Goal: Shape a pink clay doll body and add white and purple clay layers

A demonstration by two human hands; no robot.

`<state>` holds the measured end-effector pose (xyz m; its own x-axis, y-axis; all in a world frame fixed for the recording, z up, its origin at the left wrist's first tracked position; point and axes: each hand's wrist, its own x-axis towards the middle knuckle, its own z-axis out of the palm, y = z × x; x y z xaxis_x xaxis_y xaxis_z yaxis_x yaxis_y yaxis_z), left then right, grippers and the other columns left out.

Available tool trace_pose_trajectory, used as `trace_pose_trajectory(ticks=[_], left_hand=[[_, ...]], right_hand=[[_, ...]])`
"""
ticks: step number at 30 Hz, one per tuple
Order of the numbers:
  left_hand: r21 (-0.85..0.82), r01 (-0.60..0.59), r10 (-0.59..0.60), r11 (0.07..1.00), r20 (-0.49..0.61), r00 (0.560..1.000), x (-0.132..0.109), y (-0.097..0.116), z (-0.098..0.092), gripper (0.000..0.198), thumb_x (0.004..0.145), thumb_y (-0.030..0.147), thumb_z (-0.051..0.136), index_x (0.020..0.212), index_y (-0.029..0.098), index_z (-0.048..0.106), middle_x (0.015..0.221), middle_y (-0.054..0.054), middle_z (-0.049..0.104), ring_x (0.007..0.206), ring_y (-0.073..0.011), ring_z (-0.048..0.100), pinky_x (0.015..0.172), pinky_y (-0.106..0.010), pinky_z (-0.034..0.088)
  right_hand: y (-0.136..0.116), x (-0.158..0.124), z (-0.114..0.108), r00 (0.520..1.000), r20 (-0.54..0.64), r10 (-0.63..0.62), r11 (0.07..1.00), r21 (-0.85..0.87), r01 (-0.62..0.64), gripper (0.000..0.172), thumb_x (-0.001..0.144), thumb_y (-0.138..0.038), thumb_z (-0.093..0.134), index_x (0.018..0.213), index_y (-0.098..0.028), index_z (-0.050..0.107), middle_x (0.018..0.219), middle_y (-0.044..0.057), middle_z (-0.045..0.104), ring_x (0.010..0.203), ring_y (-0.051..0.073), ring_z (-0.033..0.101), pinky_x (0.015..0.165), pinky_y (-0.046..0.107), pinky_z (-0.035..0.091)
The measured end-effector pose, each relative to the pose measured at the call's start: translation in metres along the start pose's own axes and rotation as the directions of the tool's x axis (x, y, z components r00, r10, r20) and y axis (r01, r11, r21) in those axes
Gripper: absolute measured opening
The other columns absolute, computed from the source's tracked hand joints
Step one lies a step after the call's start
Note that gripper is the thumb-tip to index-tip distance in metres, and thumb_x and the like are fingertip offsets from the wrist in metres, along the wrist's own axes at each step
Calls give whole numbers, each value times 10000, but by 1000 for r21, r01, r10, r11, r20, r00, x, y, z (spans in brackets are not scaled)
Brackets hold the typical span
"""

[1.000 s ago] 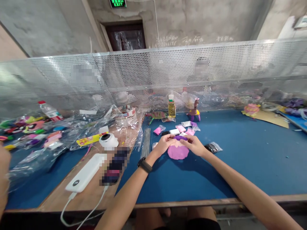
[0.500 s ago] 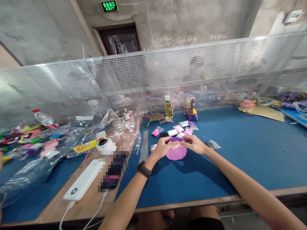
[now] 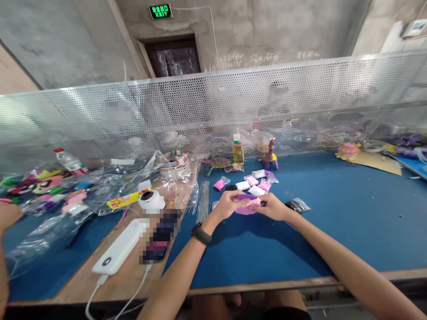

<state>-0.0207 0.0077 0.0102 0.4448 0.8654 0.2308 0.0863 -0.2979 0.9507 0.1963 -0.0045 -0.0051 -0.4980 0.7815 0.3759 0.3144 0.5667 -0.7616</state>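
A flattened piece of purple modelling clay (image 3: 245,209) is held above the blue table by both of my hands, with a paler pink patch on it. My left hand (image 3: 227,205) pinches its left edge, thumb on top. On the right side, my right hand (image 3: 272,207) grips the other edge, its fingers partly hiding the clay. Just beyond my hands lie several small packets of white and pink clay (image 3: 242,185). To the right of my right hand is a clear bag with something black (image 3: 298,205).
Thin metal wires (image 3: 203,202) lie left of my hands. A bottle of yellow liquid (image 3: 238,151) and clay animal figures (image 3: 268,155) stand behind. A white power bank (image 3: 119,249), a phone (image 3: 162,235) and a white camera (image 3: 151,201) sit left. Another person's hand (image 3: 10,213) shows at far left.
The purple clay has tilted from facing me to lying flatter, with less of its lower part showing. My right hand has turned downward a little. Another person's hand has come in at far left.
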Motion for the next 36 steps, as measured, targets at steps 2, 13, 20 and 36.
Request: trace_pose_trajectory(ticks=[2,13,20,36], left_hand=[[-45,-6,5,999,-18,1000,2,-1,0,376,774,406,789,1035,138,760,963,-78,721,887,-206,640,805,-293,478],[-598,180,-139,781,114,984,4,-8,10,668,723,364,857,1315,204,592,1415,-157,549,1312,-308,525,1110,-465,399],[-543,97,-157,834,-65,985,4,-7,15,542,758,328,823,1246,185,636,1189,-96,678,1103,-244,638,973,-386,509],[-222,71,-109,973,-167,980,6,-11,4,403,777,482,758,923,107,732,735,-16,625,653,-115,500,591,-227,371]], right_hand=[[1,0,0,998,-54,-13,996,-93,8,457,874,-547,643,663,-142,668,575,-19,533,555,109,433,529,231,350],[4,-2,3,813,-417,-407,686,-727,-29,338,961,-209,539,1251,-205,712,1216,70,732,1114,224,690,1000,310,489],[-16,-3,9,923,-118,-366,662,-730,170,510,885,-358,621,1381,-241,601,1465,89,554,1396,328,453,1211,585,163],[-9,4,16,936,-262,236,958,222,-180,482,888,-628,571,1034,-168,581,523,-84,337,452,95,296,439,244,214]])
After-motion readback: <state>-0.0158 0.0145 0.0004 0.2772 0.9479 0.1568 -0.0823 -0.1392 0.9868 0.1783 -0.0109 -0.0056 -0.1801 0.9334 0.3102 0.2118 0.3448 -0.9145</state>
